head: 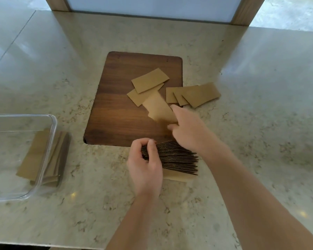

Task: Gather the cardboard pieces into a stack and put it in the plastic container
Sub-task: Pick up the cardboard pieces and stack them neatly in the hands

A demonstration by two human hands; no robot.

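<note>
My left hand (145, 165) grips a thick stack of cardboard pieces (177, 159) standing on edge on the counter, just in front of the wooden board (119, 98). My right hand (187, 127) pinches a couple of flat cardboard pieces (158, 109), slightly blurred, over the board's right side. Two loose pieces (149, 80) lie overlapped on the board. Three more pieces (197, 94) are fanned on the counter to the board's right. The clear plastic container (49, 152) sits at the left with a stack of cardboard (40, 156) leaning inside along its right wall.
The marble counter (260, 123) spreads around on all sides; its front edge runs along the bottom left. A wood-framed white panel (148, 8) stands at the back.
</note>
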